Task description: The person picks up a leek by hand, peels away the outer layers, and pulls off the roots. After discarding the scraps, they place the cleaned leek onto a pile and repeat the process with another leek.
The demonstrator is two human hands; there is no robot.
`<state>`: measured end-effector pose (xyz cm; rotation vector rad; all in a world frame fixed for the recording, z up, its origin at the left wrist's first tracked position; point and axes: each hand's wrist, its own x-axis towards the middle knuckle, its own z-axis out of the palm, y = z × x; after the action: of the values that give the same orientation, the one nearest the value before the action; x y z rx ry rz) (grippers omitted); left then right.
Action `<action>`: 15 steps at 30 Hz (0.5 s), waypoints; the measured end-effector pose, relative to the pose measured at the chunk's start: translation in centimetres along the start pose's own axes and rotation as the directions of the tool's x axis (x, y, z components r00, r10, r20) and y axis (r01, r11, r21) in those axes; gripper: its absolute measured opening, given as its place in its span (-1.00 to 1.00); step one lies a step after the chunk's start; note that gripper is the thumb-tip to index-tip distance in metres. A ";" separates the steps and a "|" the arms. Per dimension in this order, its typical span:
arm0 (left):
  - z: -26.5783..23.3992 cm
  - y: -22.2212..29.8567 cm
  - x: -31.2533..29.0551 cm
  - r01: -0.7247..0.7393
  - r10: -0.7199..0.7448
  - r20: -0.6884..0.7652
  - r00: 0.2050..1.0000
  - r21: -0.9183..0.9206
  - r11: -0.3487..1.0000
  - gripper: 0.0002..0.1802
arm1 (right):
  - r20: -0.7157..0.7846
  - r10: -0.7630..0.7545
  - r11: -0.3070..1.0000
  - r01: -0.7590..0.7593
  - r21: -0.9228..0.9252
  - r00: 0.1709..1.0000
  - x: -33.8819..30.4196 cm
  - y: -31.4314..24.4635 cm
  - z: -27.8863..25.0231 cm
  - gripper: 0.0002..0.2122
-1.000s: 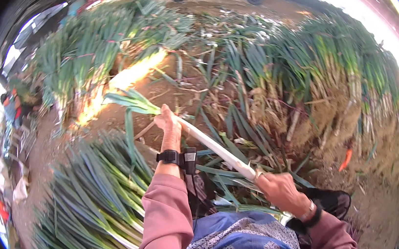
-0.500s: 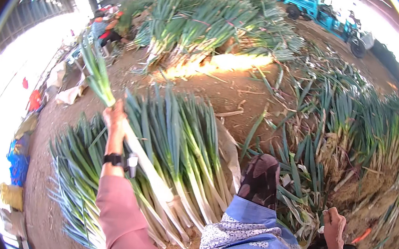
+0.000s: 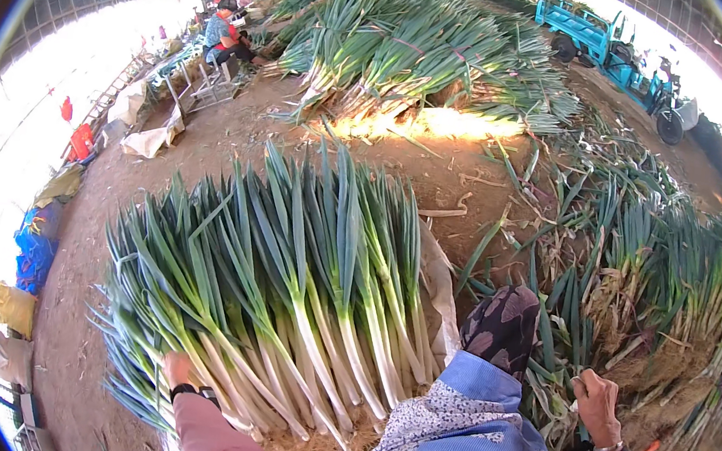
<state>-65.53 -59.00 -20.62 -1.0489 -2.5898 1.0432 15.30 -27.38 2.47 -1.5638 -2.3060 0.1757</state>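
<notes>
A wide fan of large green onions (image 3: 317,301), with white stems and long pointed leaves, lies in front of me on a light sheet (image 3: 440,292). My left hand (image 3: 177,369) is down among the white stems at the near left side of the fan. Its fingers are hidden there. On the right, my right hand (image 3: 597,406) hangs closed beside my knee, above loose leaves. Whatever may be in its fingers is too small to make out.
Bundled green onions (image 3: 686,263) stand to the right, with stripped leaves (image 3: 544,335) beside my leg. Beyond is a large heap of green onions (image 3: 425,55). A seated person (image 3: 227,36) works at the far left. A blue cargo tricycle (image 3: 600,43) stands at the far right.
My left hand has come down from the leaf tops to the near left stems. The green onion it held up is no longer raised. My right hand stays closed by my knee.
</notes>
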 end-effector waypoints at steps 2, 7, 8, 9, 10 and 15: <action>0.4 1.0 -0.9 0.240 -0.369 -0.080 0.926 -0.631 0.737 -0.79 | -0.006 0.026 1.000 -0.026 -0.012 1.000 -0.5 0.7 -1.0 -0.83; -4.0 3.1 -2.7 0.584 -0.428 0.450 0.784 -0.767 0.264 -0.57 | -0.019 0.031 0.998 -0.032 -0.054 0.999 -0.9 2.7 -1.8 -0.80; -5.7 4.2 -4.4 0.573 -0.410 0.421 0.809 -0.721 0.389 -0.55 | 0.005 -0.019 0.996 0.019 -0.087 1.000 -0.8 2.4 -1.8 -0.80; -9.3 5.2 -6.0 0.552 -0.397 0.390 0.831 -0.663 0.505 -0.53 | 0.008 -0.015 0.998 0.016 -0.057 1.000 -0.7 2.8 -1.5 -0.80; -13.2 5.9 -7.5 0.534 -0.392 0.363 0.845 -0.592 0.603 -0.50 | 0.011 -0.026 0.999 0.026 -0.025 1.000 -0.5 3.2 -1.1 -0.79; -9.0 4.7 -9.1 0.236 -0.133 0.230 0.964 -0.513 0.826 -0.29 | -0.037 0.001 0.998 -0.003 -0.065 0.999 -2.4 4.3 -0.2 -0.78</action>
<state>-52.80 -57.66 -15.99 -0.7867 -3.1600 0.3772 19.90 -27.93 0.86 -1.5870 -2.3034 0.0729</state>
